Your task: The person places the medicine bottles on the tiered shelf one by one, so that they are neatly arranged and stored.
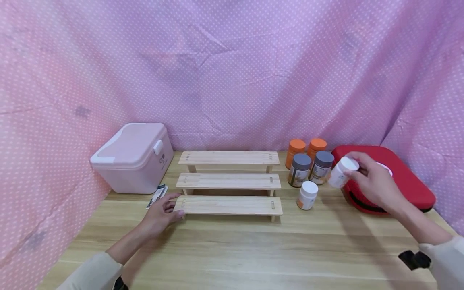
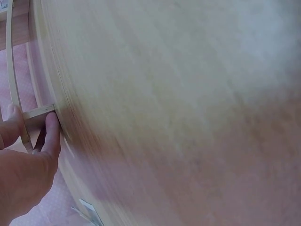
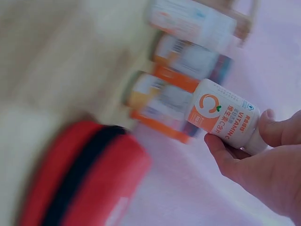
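My right hand (image 1: 377, 181) pinches a white vitamin C bottle (image 1: 340, 172) near its cap, in the air beside the red case. Its orange-and-white label (image 3: 221, 113) faces the right wrist camera. A second white bottle (image 1: 307, 195) stands on the table just left of it. Over on the left, my left hand (image 1: 159, 215) grips the left end of the lowest step of a three-tier wooden rack (image 1: 232, 205). Seen from the left wrist, the thumb lies at the board's edge and the fingers (image 2: 53, 134) are against the short leg below.
Two grey-capped jars (image 1: 299, 170) stand before two orange-capped bottles (image 1: 297, 150), right of the rack. The red case (image 1: 398, 177) lies at the far right. A pink lidded box (image 1: 134, 161) and a small printed packet (image 1: 158, 195) are at left. Pink dotted cloth (image 1: 232, 72) hangs behind.
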Action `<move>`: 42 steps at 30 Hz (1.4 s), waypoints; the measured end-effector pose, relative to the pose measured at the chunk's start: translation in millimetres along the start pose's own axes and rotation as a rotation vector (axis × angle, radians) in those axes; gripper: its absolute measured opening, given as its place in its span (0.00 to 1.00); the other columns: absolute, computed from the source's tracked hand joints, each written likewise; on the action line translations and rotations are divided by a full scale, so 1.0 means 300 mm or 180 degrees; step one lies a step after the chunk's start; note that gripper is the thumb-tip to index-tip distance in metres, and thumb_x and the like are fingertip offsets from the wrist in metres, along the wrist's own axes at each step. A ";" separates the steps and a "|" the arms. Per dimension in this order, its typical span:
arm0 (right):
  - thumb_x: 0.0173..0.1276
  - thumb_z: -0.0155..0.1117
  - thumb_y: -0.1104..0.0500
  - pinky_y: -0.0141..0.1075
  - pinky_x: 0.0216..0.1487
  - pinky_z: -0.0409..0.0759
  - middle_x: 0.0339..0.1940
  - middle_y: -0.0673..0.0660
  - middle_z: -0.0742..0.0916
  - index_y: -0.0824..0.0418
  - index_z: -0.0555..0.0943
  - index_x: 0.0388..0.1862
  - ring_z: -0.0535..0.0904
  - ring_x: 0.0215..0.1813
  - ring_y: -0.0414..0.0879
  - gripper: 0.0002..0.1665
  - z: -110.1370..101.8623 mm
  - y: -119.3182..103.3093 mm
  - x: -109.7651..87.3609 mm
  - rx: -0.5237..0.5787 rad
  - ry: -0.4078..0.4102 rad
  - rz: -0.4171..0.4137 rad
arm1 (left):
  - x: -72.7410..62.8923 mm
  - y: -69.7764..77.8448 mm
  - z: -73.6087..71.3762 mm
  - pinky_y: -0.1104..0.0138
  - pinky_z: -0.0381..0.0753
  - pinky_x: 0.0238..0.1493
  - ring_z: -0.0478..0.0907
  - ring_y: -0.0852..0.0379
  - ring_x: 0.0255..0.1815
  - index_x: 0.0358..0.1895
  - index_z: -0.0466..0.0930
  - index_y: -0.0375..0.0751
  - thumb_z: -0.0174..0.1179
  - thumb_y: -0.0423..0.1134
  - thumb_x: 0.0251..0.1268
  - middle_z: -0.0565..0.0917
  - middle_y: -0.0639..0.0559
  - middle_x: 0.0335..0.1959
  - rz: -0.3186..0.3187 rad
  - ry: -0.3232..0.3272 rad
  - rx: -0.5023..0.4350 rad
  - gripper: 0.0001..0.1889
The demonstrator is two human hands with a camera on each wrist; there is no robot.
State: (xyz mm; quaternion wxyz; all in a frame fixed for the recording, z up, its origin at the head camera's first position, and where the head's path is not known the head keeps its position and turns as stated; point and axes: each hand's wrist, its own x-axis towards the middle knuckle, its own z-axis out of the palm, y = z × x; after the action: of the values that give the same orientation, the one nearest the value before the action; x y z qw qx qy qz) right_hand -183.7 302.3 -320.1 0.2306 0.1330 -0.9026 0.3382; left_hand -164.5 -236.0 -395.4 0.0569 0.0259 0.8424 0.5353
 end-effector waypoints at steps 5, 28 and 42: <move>0.63 0.65 0.71 0.11 0.39 0.68 0.46 0.69 0.82 0.67 0.74 0.57 0.69 0.39 0.15 0.23 -0.027 -0.091 0.080 0.0100 0.0020 0.0020 | 0.003 -0.003 -0.003 0.71 0.80 0.41 0.82 0.49 0.45 0.67 0.61 0.28 0.65 0.28 0.59 0.82 0.33 0.49 0.0020 0.0028 0.0047 0.33; 0.67 0.59 0.71 0.43 0.53 0.79 0.50 0.69 0.82 0.68 0.70 0.59 0.80 0.51 0.57 0.21 0.321 -0.519 0.448 0.1353 -0.1083 -0.0156 | 0.008 -0.002 0.000 0.69 0.81 0.40 0.81 0.50 0.44 0.67 0.62 0.30 0.65 0.29 0.59 0.82 0.34 0.48 -0.0045 -0.0008 0.0082 0.32; 0.66 0.63 0.68 0.39 0.42 0.82 0.43 0.65 0.84 0.64 0.73 0.55 0.81 0.43 0.53 0.19 0.560 -0.637 0.506 0.1546 -0.1501 0.0045 | 0.010 0.002 0.005 0.70 0.81 0.38 0.82 0.51 0.41 0.66 0.62 0.29 0.63 0.26 0.60 0.81 0.31 0.49 -0.0054 0.0016 -0.0002 0.31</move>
State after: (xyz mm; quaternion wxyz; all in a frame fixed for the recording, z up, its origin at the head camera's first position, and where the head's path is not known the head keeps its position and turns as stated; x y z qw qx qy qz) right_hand -293.0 36.1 -249.9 -0.0254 0.2524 -0.8251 0.5048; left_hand -167.3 -233.9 -395.7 0.0592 0.0174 0.8425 0.5352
